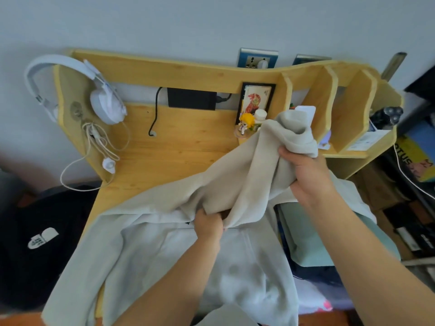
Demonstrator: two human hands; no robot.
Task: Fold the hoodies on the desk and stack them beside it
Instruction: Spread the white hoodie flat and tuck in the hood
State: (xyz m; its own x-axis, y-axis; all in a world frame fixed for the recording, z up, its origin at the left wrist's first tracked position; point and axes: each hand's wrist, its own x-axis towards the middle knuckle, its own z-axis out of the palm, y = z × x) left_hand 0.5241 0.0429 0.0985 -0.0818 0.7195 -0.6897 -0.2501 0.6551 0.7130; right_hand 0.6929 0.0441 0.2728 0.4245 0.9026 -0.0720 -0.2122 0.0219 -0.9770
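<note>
Desk (164, 147) was pine, shelf unit along the far edge. I saw the hoodie (146, 243) spread on it, long axis near-to-far, one sleeve draped off the near-left corner. Right hand (306, 170) clenched a bunched sleeve, lifted toward the far right. Left hand (208, 223) pinched a fold mid-chest. Headphones (103, 100) hung far left.

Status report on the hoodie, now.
Left hand and right hand both grip the beige hoodie, bunched and lifted over the desk. Unfolded. Small figurine close behind the raised cloth.
</note>
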